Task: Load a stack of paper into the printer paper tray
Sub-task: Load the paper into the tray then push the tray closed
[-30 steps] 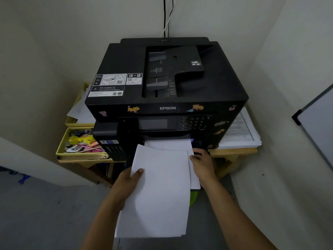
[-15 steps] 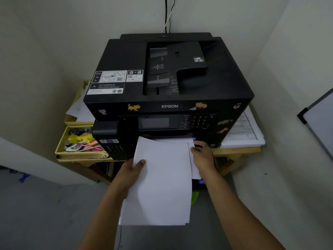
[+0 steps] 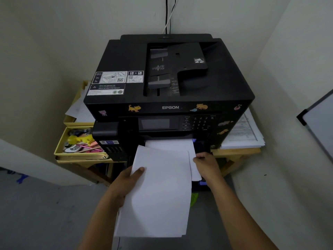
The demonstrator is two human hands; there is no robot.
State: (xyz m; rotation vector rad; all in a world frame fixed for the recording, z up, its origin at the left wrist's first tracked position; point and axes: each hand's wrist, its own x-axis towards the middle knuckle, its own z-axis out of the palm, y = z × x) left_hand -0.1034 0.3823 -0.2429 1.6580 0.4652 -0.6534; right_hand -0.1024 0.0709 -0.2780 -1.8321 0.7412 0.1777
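We hold the stack (image 3: 155,192) in the left hand (image 3: 126,183), thumb on top near its left edge, fingers hidden beneath, so the hand is clamped on the paper. The stack hangs tilted in front of the printer (image 3: 169,98), its far corner just above the sheets (image 3: 171,145) already lying in the tray (image 3: 200,183).

The right hand (image 3: 207,166) rests at the right edge of those lower sheets, fingers curled; we cannot tell whether they pinch the paper or the tray.

We judge the stack light and limp: its unsupported near end is likely to sag, and the sheets will probably slide over each other and fan out. Take hold across one long edge, thumb above and fingers spread below, and support the opposite edge with the other hand before feeding.

Beyond the left thumb stands a yellow box (image 3: 79,141) of small items; beyond the right fingers, papers (image 3: 243,132) lie beside the printer.
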